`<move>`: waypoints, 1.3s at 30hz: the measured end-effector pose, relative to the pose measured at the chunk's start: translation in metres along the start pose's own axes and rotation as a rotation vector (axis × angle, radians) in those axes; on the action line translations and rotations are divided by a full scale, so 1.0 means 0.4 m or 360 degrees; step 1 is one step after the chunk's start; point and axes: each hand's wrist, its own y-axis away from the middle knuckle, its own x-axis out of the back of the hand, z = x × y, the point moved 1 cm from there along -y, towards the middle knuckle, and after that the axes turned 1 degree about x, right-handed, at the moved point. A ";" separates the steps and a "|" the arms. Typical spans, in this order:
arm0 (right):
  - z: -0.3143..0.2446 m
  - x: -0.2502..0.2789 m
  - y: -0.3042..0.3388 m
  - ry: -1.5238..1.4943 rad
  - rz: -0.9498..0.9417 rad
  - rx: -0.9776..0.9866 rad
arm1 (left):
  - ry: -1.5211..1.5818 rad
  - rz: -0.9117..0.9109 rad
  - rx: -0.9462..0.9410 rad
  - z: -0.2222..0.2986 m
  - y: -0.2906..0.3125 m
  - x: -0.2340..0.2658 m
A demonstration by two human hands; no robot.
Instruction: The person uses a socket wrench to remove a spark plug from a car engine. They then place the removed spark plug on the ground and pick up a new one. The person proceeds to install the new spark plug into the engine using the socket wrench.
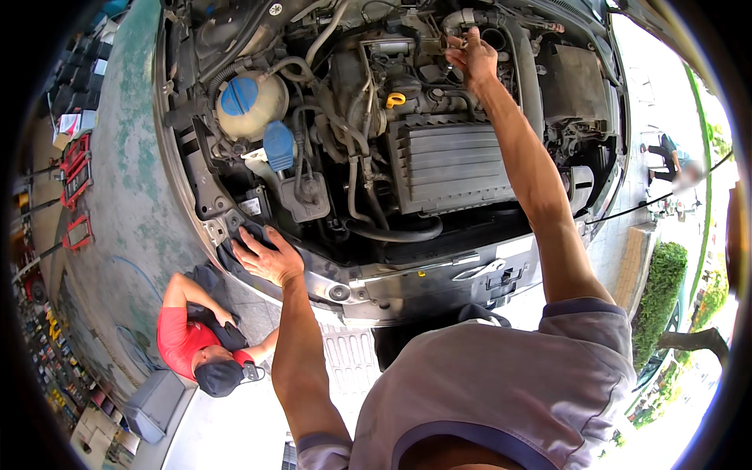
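My left hand [269, 256] lies with fingers spread on the front edge of a car's engine bay, beside the headlight corner. My right arm stretches far across the bay. At its end my right hand [475, 59] hovers near a silvery hose elbow [460, 19] at the back, its fingers bent and apart; I make out nothing held. Below that hand sits the ribbed black air filter box [450, 164]. Left of it are the yellow dipstick handle [395, 99], the coolant tank [251, 110] with a blue cap [240, 96], and a blue washer filler cap [279, 145].
A person in a red shirt [184, 337] and dark cap crouches at the car's left front corner. A grey bin [155, 403] stands nearby. Red racks [77, 184] and shelved goods line the far left. On the right are a hedge [660, 294] and another person [668, 160].
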 end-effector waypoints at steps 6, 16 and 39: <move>-0.044 -0.071 -0.020 0.1134 0.0052 0.0214 | 0.0016 -0.0031 0.0012 0.003 0.001 0.010; -0.015 -0.063 0.046 0.0678 0.0111 0.0429 | -0.0044 -0.0050 0.0021 0.004 0.004 0.016; -0.019 0.027 -0.018 -0.0028 -0.0241 0.0062 | -0.0074 -0.0022 -0.0003 0.008 0.000 0.005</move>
